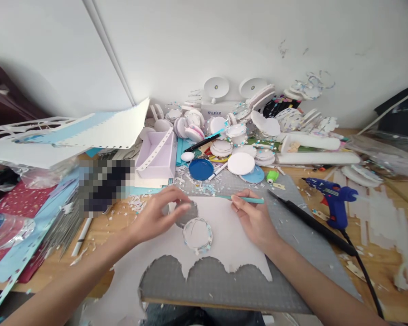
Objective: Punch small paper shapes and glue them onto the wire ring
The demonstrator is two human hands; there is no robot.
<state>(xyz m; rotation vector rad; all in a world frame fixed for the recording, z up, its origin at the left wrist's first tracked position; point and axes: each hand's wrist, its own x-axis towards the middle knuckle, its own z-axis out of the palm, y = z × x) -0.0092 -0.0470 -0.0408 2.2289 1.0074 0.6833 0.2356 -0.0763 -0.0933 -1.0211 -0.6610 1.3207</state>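
A white foam-like sheet [224, 240] lies on a grey cutting mat [204, 283], its near edge cut in scallops. My left hand [159, 215] is over the sheet's left part, fingers bent and apart, with nothing seen between them. Beside its fingertips a round hole [189, 213] in the sheet lets the mat show. Just below the hole rests a round white piece [197, 234] with small blue and white bits round its rim. In my right hand [253, 215], above the sheet's right side, is a slim teal craft knife [253, 199], its thin end pointing left.
A blue glue gun [338, 199] and a long black tool [313, 224] lie at right. White foam discs [241, 163] pile up along the wall. A lilac box [156, 156], a blue lid [201, 169] and scattered scraps lie beyond the sheet. Wire bundles [66, 226] are at left.
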